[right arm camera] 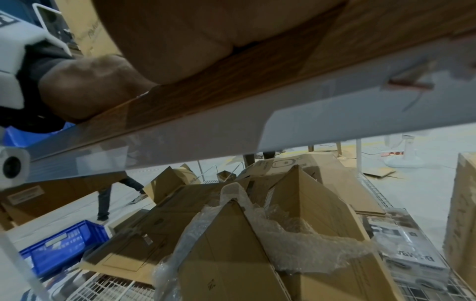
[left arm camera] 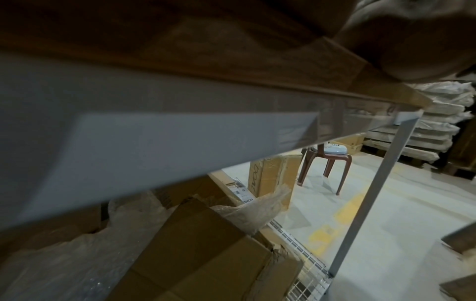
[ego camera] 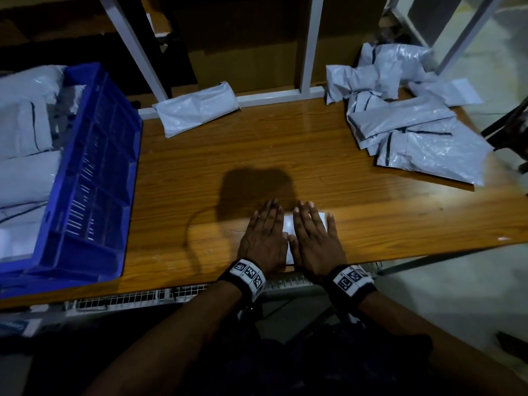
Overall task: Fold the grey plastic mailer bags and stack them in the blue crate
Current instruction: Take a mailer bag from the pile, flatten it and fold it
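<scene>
Both hands, left hand (ego camera: 264, 238) and right hand (ego camera: 315, 241), lie flat with straight fingers pressing a folded grey mailer bag (ego camera: 289, 225) at the wooden table's (ego camera: 257, 155) near edge, mostly hiding it. Bare tabletop spreads ahead between the blue crate (ego camera: 94, 172) on the left, cut off by the frame, and the loose mailer pile (ego camera: 408, 124) far right.

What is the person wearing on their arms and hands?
Both hands are bare, with no gloves or rings showing. The left hand and right hand each have a dark wrist strap carrying white panels printed with black square codes: the left wristband and the right wristband. The forearms are bare, with no sleeves down to the wrist. Part of the white camera housing shows in the right wrist view.
</scene>
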The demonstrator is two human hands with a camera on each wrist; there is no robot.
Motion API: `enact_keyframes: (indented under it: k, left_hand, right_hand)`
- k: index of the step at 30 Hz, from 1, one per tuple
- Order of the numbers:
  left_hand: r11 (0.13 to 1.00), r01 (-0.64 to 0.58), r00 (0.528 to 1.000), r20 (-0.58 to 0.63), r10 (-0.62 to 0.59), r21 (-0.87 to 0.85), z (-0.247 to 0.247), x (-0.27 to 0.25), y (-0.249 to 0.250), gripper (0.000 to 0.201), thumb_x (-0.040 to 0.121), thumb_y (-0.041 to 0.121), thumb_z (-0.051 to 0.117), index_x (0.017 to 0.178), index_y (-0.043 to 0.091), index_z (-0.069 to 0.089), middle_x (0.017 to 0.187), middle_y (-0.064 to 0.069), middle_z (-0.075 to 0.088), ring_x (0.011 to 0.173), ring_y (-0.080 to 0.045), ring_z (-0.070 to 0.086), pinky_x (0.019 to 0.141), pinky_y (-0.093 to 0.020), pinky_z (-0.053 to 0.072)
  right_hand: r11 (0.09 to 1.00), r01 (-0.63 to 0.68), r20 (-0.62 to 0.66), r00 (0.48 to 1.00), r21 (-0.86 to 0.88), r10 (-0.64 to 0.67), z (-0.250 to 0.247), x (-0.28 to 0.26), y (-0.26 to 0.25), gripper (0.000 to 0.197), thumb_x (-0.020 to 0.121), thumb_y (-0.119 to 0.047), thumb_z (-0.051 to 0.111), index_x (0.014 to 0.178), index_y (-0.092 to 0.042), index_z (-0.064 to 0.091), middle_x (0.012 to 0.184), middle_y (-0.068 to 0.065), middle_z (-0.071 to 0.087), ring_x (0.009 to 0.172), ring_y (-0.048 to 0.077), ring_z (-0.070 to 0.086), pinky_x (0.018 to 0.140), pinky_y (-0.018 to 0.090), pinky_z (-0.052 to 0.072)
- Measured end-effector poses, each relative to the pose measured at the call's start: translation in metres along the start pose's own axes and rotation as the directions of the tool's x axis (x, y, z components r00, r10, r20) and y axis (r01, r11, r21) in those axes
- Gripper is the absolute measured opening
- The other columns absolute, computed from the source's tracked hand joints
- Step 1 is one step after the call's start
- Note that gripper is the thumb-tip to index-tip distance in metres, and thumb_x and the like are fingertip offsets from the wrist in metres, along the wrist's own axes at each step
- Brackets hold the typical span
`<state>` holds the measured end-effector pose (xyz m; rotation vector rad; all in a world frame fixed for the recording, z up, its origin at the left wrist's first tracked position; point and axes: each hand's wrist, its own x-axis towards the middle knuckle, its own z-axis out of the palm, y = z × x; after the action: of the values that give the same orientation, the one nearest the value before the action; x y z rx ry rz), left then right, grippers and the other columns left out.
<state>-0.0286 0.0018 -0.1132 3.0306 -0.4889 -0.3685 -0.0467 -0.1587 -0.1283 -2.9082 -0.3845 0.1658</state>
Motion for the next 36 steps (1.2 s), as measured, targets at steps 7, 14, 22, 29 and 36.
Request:
enact_keyframes:
  k: [7,14,22,29,36]
  left_hand:
    - [0.999,0.017,1.000,0.001,-0.017,0.032,0.001,-0.002,0.001,0.072,0.103,0.042,0.022,0.162,0.009,-0.004,0.170,-0.009,-0.018,0.156,-0.021,-0.019,0.125,-0.053,-0.001]
    - [1.000,0.010,1.000,0.024,-0.011,0.018,-0.009,-0.004,0.001,0.069,0.106,0.041,0.021,0.163,0.012,-0.006,0.170,-0.006,-0.017,0.156,-0.021,-0.020,0.125,-0.055,-0.004]
    - [0.817,0.401,0.899,0.004,-0.438,-0.414,-0.028,-0.021,-0.019,0.080,0.097,0.066,0.043,0.161,0.024,0.019,0.166,-0.009,0.023,0.152,-0.037,0.019,0.121,-0.053,0.024]
    - [0.558,0.495,0.812,0.125,-0.570,-0.667,-0.033,-0.032,-0.025,0.069,0.090,0.051,0.069,0.147,0.019,0.048,0.147,-0.004,0.054,0.132,-0.028,0.053,0.106,-0.038,0.048]
    - [0.358,0.451,0.740,0.119,-0.662,-0.818,-0.039,-0.064,-0.041,0.055,0.084,0.039,0.082,0.128,0.015,0.059,0.120,-0.007,0.064,0.119,-0.030,0.060,0.100,-0.041,0.051]
  right_hand:
    - [0.999,-0.032,0.001,0.999,-0.042,0.032,0.000,-0.001,-0.002,0.067,0.107,-0.052,0.005,0.164,-0.016,0.003,0.171,0.005,-0.012,0.156,0.023,-0.020,0.122,0.064,-0.008]
    - [0.999,-0.031,0.056,0.998,-0.027,0.032,-0.004,0.001,-0.001,0.068,0.105,-0.053,0.003,0.165,-0.019,0.000,0.170,0.000,-0.018,0.154,0.021,-0.027,0.121,0.064,-0.013]
    - [0.928,-0.263,-0.168,0.935,0.263,0.313,-0.037,-0.015,0.025,0.064,0.097,-0.063,0.037,0.147,-0.025,0.046,0.145,0.014,0.049,0.130,0.041,0.046,0.098,0.053,0.044]
    - [0.686,-0.462,0.203,0.881,0.562,0.427,-0.060,-0.001,0.035,0.051,0.094,-0.045,0.067,0.133,-0.011,0.065,0.126,0.011,0.071,0.117,0.033,0.065,0.096,0.034,0.049]
    - [0.485,-0.418,0.316,0.906,0.768,0.280,-0.065,-0.004,0.009,0.046,0.085,-0.014,0.079,0.045,-0.017,0.057,0.050,0.003,0.055,0.047,0.020,0.051,0.055,0.034,0.044]
